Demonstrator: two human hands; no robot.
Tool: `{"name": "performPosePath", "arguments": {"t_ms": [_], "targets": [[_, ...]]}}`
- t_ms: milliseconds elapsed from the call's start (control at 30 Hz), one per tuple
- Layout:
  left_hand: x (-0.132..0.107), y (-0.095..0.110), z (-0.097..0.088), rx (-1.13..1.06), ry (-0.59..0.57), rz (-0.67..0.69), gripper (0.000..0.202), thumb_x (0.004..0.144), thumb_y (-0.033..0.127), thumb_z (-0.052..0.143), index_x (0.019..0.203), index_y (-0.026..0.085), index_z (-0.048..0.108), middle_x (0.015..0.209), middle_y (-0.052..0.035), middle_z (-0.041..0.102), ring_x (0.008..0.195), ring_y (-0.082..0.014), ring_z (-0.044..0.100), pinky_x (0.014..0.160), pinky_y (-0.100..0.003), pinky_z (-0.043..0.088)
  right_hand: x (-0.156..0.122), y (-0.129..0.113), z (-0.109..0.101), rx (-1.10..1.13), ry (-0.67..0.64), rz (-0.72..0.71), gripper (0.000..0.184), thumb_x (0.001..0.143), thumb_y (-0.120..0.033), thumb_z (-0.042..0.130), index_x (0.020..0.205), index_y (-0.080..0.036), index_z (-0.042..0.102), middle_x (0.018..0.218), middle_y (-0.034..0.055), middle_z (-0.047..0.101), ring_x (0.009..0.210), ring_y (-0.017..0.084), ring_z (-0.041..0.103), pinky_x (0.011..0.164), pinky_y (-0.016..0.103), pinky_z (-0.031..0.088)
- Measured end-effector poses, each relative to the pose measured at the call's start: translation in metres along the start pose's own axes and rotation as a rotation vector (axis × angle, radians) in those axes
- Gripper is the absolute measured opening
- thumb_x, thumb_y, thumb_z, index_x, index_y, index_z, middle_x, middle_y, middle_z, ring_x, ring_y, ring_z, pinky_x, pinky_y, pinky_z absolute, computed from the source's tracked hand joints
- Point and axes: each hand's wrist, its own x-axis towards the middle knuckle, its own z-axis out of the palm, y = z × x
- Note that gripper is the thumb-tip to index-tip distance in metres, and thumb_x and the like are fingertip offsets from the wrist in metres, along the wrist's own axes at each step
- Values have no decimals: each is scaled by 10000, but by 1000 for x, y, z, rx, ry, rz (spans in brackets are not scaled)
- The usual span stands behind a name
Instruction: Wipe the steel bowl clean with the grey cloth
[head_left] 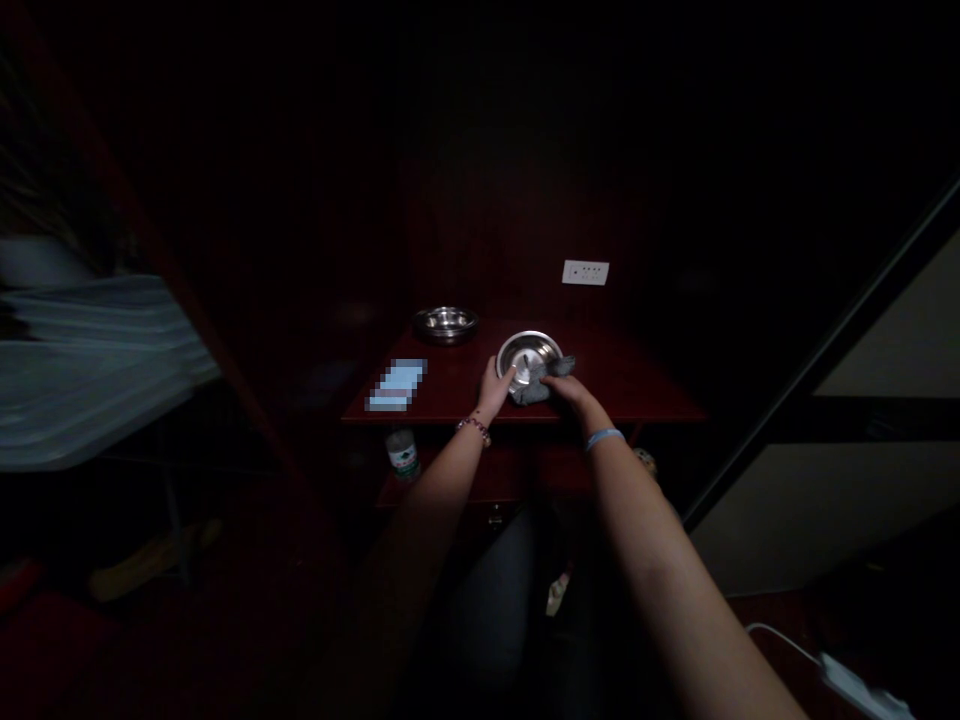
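Tilted toward me above the dark red shelf (pixel 450 395) is a shiny metal bowl (pixel 517 350). My left hand (pixel 494 388) grips its left rim, thumb on the inner side. In my right hand (pixel 568 388) is a grey cloth (pixel 534 391), bunched and pressed against the bowl's lower right side. Part of the cloth sticks out past the rim, and some of the right fingers are hidden by it. Farther back on the left of the shelf sit stacked metal bowls (pixel 445 325), apart from both hands.
A blurred-out bright rectangle (pixel 397 385) lies at the shelf's left. Below stands a plastic bottle (pixel 403 453) on a lower shelf. A white socket plate (pixel 585 272) is on the back wall. Stacked translucent trays (pixel 105 370) are at far left; a white power strip (pixel 862 690) lies lower right.
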Motion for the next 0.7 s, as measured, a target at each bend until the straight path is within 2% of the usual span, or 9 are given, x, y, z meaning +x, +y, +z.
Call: {"name": "performPosePath", "arguments": {"t_ms": [133,400,700], "targets": [[0,0,0,22,-4,12,284,813,137,643,1091,126,587,1105,-121,686,1035,-220,655,1008,-376,477,0,0,0,13,-6,52,287,791,-244,675,1047,-120,712,1030,99,751,937,193,714,850,268,550],[5,-9,0,69,11,36,310,822,142,611,1129,115,582,1138,-141,678,1051,-224,650,1011,-371,469,1,0,0,23,-8,47,300,772,-224,699,1054,-120,710,1059,104,747,1008,218,706,884,292,546],[5,-11,0,84,24,31,243,823,153,602,1066,159,590,1077,-100,694,1004,-216,653,990,-364,482,-9,-8,0,16,-2,69,262,796,-231,686,1033,-123,715,1030,100,752,957,205,715,857,268,550]]}}
